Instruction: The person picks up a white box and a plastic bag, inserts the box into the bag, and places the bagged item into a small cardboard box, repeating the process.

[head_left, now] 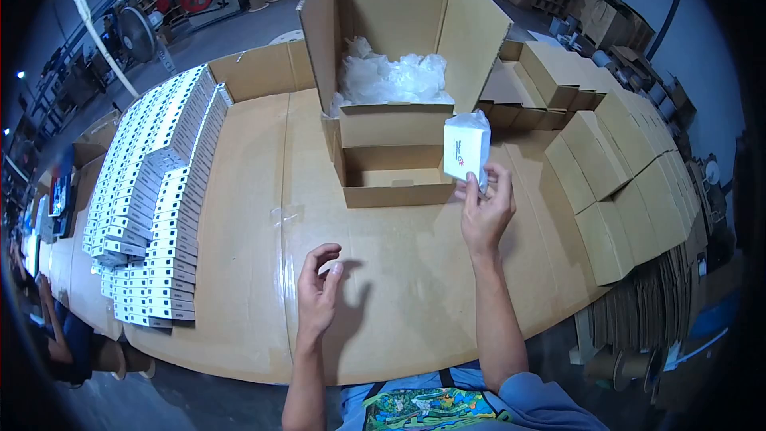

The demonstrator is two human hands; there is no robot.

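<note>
- One white packet (466, 148), head view: grasped at its lower edge in my right hand (488, 211), thumb on the front and fingers behind, probably so that its printed face stays uncovered.
- My left hand (319, 291): released, fingers loosely curled above the cardboard sheet (239, 271) and holding nothing — it adds no support, as the packet looks light enough for one hand.
- Small open carton (399, 196): just beside the packet, mouth up, likely set centrally so that both hands can reach it.
- Large carton (391, 0): behind the small one, its raised walls containing loose clear plastic (395, 78).
- White boxes (163, 183): stacked in rows at left; brown cartons (610, 215) stand at right — sides apparently separated to leave working room.
</note>
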